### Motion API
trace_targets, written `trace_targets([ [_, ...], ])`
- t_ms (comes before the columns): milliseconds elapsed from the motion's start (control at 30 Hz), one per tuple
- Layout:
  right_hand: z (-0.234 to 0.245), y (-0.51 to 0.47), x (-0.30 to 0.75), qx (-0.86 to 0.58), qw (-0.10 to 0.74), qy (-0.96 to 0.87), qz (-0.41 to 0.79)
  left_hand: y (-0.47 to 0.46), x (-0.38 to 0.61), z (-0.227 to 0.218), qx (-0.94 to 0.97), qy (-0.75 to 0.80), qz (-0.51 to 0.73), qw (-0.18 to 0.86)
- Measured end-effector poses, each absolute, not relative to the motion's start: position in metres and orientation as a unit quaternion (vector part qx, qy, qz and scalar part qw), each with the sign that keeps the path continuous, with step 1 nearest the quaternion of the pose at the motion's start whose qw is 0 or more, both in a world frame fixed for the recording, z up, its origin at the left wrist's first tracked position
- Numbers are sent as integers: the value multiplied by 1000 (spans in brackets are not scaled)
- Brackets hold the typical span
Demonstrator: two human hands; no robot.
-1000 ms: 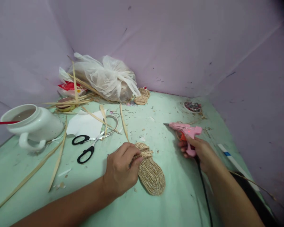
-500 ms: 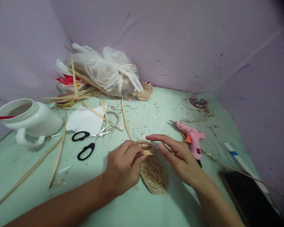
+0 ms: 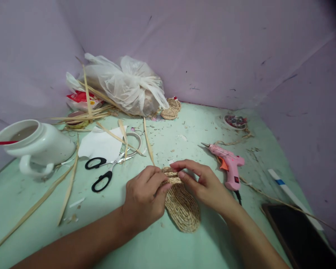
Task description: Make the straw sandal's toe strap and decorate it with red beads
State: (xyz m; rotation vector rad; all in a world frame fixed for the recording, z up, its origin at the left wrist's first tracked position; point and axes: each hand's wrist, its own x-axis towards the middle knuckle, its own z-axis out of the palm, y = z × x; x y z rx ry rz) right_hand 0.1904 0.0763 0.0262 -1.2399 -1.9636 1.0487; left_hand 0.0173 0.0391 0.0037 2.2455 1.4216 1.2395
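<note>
A small slipper of coiled, braided straw (image 3: 184, 209) lies at the front middle, its rounded end toward me and a braided strap across its far end. My left hand (image 3: 145, 194) is closed around the slipper's left side, thumb and fingers pinching the strap's edge. At the strap's right end is my right hand (image 3: 204, 185), its thumb and index finger curled against the braid; the other fingers are tucked behind and partly hidden. Just beyond the hands lies a flat straw strip (image 3: 148, 141).
Black-handled scissors (image 3: 109, 170), a roll of tape (image 3: 134, 144) and white paper (image 3: 98, 142) lie left. A white pitcher (image 3: 53, 144) stands farther left. Right are a pink glue gun (image 3: 226, 162), a bead dish (image 3: 235, 122) and a dark phone-like slab (image 3: 294, 235). A plastic bag (image 3: 123, 84) sits behind.
My right hand has moved left and closed in on the strap, its thumb now against the braid. My left hand keeps its hold. The view has shifted slightly.
</note>
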Motion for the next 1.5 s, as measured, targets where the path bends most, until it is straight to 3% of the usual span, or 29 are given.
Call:
trace_targets([
  [1033,40,76,195,-401,264,-782,398,41,18,5,777,473,410,69],
  [1500,45,71,201,-437,233,-773,396,46,16,8,803,432,407,58],
])
